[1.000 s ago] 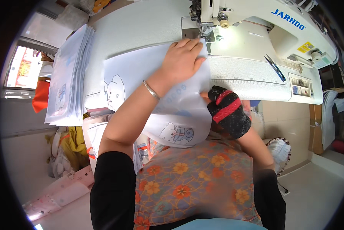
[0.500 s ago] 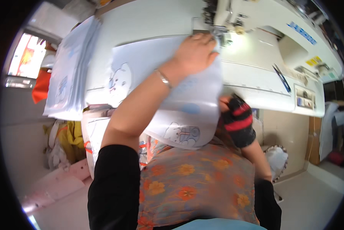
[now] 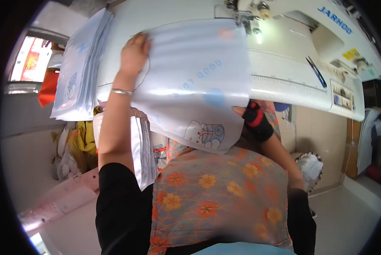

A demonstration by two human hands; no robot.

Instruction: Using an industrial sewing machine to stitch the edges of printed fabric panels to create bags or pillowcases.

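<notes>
A pale blue, glossy printed sheet with bear drawings lies on the sewing machine bed, its near edge hanging toward my lap. My left hand, a bracelet at its wrist, rests on the sheet's left margin with fingers stretched out. At the sheet's right edge, my right hand wears a black and red fingerless glove. Its thumb lies on top of the sheet; the other fingers are hidden underneath. The far right corner reaches the sewing machine's presser foot, beside a lit lamp.
A stack of similar folded sheets hangs over the table's left end. Thread snips lie right of the sheet, near a small compartment tray. White folded material hangs below my left forearm. A floral apron covers my lap.
My left hand has moved from beside the presser foot to the sheet's left margin. The sheet now lies flatter and farther up, while my right hand stays at its right edge.
</notes>
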